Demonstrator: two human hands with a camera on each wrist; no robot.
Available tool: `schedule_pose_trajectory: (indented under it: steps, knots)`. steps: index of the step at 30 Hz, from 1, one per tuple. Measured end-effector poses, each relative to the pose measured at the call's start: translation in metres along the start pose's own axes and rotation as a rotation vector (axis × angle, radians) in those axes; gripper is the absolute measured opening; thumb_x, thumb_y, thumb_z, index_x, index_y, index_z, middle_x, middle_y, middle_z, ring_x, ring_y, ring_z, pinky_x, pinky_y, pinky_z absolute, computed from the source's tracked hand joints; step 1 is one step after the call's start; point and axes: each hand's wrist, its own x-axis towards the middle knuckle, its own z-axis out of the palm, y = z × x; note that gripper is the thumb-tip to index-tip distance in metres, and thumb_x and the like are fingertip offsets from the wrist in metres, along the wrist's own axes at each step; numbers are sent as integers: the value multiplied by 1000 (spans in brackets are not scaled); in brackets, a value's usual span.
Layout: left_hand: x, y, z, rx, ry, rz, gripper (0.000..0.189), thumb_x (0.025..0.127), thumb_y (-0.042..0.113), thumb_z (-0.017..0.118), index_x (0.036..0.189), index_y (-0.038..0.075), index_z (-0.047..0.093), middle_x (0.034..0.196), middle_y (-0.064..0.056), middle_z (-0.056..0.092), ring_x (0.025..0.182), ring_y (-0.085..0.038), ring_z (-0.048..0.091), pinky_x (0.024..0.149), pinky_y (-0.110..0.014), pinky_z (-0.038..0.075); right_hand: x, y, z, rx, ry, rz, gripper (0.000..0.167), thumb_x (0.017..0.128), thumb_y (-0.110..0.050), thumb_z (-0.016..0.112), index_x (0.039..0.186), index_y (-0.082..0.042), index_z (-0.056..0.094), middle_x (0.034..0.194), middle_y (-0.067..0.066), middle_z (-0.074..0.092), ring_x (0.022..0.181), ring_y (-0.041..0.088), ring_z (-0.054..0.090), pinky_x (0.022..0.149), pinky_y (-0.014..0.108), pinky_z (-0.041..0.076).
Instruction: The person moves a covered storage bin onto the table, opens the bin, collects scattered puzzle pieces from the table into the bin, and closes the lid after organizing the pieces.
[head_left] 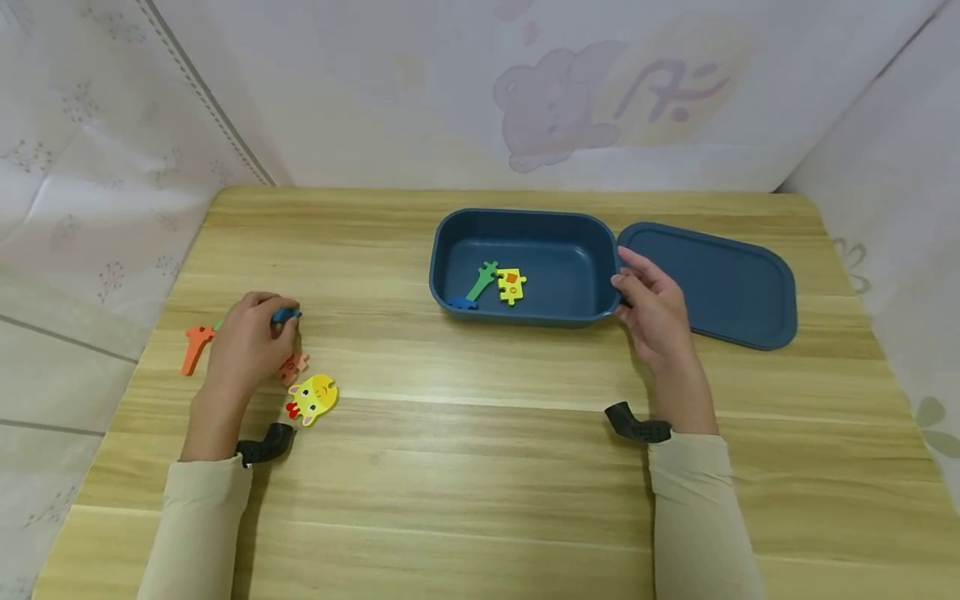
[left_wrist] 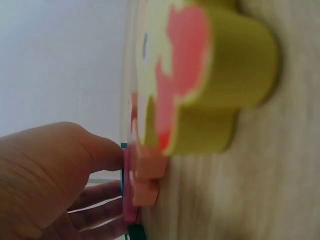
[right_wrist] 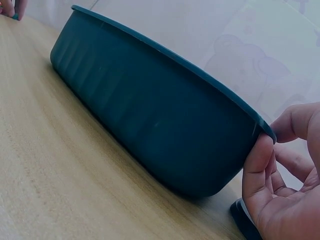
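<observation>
In the head view my left hand (head_left: pixel 251 342) is over a group of jigsaw pieces at the left of the table. Its thumb and fingers pinch a blue jigsaw piece (head_left: pixel 285 315). Around it lie an orange piece (head_left: pixel 197 343), a salmon piece (head_left: pixel 291 368) and a yellow giraffe-head piece (head_left: pixel 313 398); the hand partly hides some pieces. My right hand (head_left: pixel 656 312) grips the right rim of a dark blue box (head_left: pixel 525 319), thumb inside and fingers outside. Inside the box lie a green piece (head_left: pixel 482 282), a yellow piece (head_left: pixel 511 286) and a blue piece (head_left: pixel 462 303).
The box's dark blue lid (head_left: pixel 738 287) lies flat to the right of the box, partly behind my right hand. A wooden table (head_left: pixel 450 467) carries everything. Pale printed curtains (head_left: pixel 375 92) hang along its back and sides.
</observation>
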Motion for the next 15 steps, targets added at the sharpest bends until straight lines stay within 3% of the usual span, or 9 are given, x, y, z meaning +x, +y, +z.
schedule_pose_trajectory:
  steps: [15]
  knots:
    - [2,-4,-8,20,-17,65,26,101,2,64,125,-4,71,130,-32,65,114,-52,63,94,-70,54,-2,1,-2,-31,-5,-17,55,105,-13,64,158,-13,50,114,-4,50,83,8,51,60,16,49]
